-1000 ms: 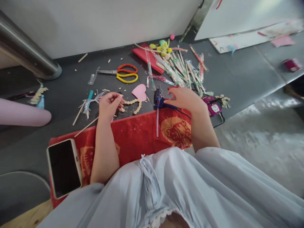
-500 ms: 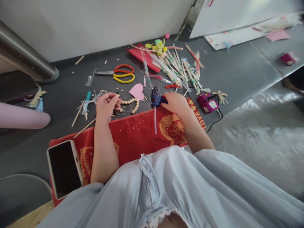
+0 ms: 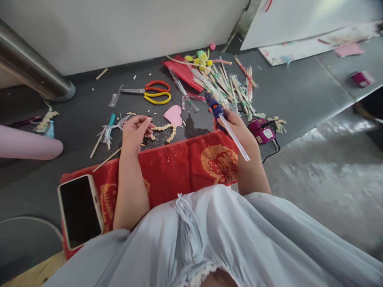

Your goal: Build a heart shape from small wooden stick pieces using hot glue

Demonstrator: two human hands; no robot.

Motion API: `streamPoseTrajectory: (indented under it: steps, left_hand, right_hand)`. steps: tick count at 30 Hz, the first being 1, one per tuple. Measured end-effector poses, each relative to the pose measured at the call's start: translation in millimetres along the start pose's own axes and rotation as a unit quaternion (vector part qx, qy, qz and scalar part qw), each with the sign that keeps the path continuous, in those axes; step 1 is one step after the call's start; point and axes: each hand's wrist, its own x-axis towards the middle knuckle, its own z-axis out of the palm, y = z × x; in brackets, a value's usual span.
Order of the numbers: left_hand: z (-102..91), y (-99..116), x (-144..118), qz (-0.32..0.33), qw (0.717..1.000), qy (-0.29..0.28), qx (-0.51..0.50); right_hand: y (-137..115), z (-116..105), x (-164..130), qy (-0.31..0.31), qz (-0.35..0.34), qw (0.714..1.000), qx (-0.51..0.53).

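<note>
My right hand (image 3: pixel 239 129) is wrapped round the handle of a blue glue gun (image 3: pixel 214 105), lifted above the dark surface. A long translucent glue stick (image 3: pixel 235 137) juts from its back end toward me. My left hand (image 3: pixel 137 129) is closed in a pinch, with a tiny pale spot showing at the fingertips; what it grips is too small to name. Beside those fingers lies a curved chain of small pale pieces (image 3: pixel 172 133), partly hidden by the hand. A pink paper heart (image 3: pixel 173 115) rests just behind the chain.
Orange-and-yellow-handled scissors (image 3: pixel 157 92) lie behind my left hand. Many wrapped sticks (image 3: pixel 224 85) are heaped at the back right. A purple box (image 3: pixel 261 130) with a black cable stands right of my right hand. A red towel (image 3: pixel 167 169) and a phone (image 3: pixel 80 211) are nearest me.
My right hand has picked the glue gun up off the surface and turned it, so its nozzle now tilts away to the left. My left hand has stayed almost still.
</note>
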Motion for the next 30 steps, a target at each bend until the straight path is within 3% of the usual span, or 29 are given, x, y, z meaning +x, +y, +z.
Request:
streamPoseTrajectory:
  steps: [3,8,17,21,25,30]
  left_hand:
    - [0.8,2.4,-1.7,-0.005,1.0,0.001,-0.028]
    - [-1.0,2.1,-2.6,-0.002,0.998,0.004,-0.06]
    - [-6.7,-0.4,-3.5,0.013,0.996,-0.013,-0.092]
    - [-4.6,4.7,-8.2,-0.046,0.992,-0.067,-0.096]
    - [-0.8,7.3,-12.6,-0.113,0.98,-0.143,-0.082]
    - [1.9,6.9,-14.7,-0.135,0.973,-0.171,-0.073]
  right_hand:
    - [-4.0,15.5,4.3,-0.009,-0.025,0.978,0.207]
    - [-30.2,46.7,13.0,-0.058,-0.005,0.945,0.323]
    - [-54.2,94.4,30.7,-0.071,-0.016,0.967,0.242]
    - [-58.0,119.7,32.3,-0.026,-0.039,0.975,0.219]
    - [-51.0,142.1,31.0,-0.037,-0.063,0.977,0.2]
    - [-35.7,153.6,30.0,-0.04,-0.057,0.979,0.191]
